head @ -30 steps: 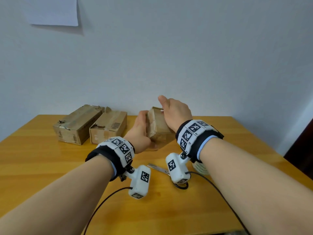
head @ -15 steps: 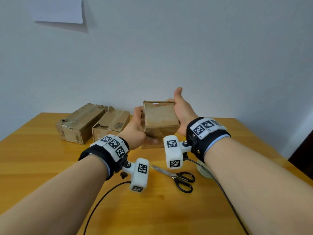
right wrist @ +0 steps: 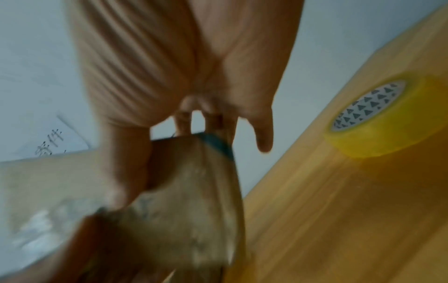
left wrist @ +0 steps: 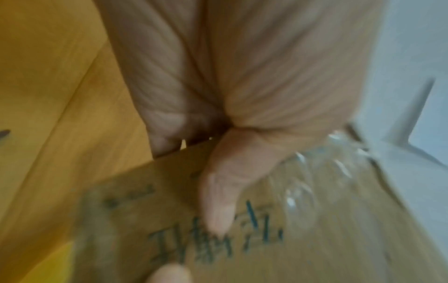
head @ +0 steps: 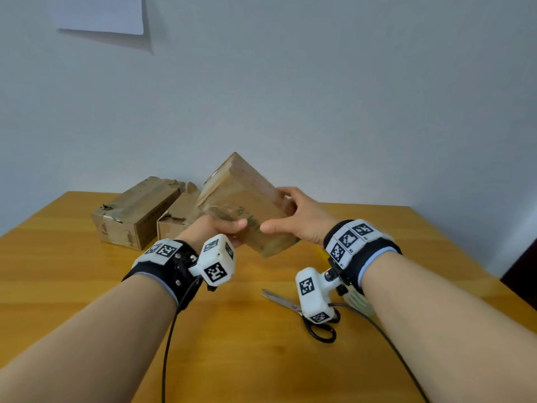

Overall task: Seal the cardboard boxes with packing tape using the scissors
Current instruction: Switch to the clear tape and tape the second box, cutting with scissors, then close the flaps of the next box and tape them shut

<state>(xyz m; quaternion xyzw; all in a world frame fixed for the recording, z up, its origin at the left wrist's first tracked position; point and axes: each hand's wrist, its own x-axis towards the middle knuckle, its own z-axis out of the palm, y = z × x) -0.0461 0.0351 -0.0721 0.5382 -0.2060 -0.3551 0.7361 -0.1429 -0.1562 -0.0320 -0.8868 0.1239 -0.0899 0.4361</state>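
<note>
**Box raised off the table and tipped onto a corner**

Head view: the small brown cardboard box (head: 244,205) is held in the air above the yellow wooden table (head: 72,271), tilted so one corner points up toward 12 o'clock. Half a second earlier it was held upright and square; a second ago it was low, near the tabletop. The left hand (head: 215,228) is wrapped round its lower left corner, thumb pressed on the near face. The right hand (head: 299,219) is clamped on the right end, fingers curled over the far edge. The steel scissors with black handles (head: 308,315) lie untouched at 5 o'clock from the box. Two worn brown cardboard boxes (head: 139,210) rest at 9 o'clock.

Left wrist view: the thumb (left wrist: 218,201) is seen flat on a printed face, beside crinkled clear tape (left wrist: 315,181).

Right wrist view: the box end is pinched between thumb and fingers; the roll of clear yellowish packing tape (right wrist: 373,114) lies on the table at 2 o'clock.

The turning is judged an inspection for unsealed seams; taping is not yet begun.
</note>
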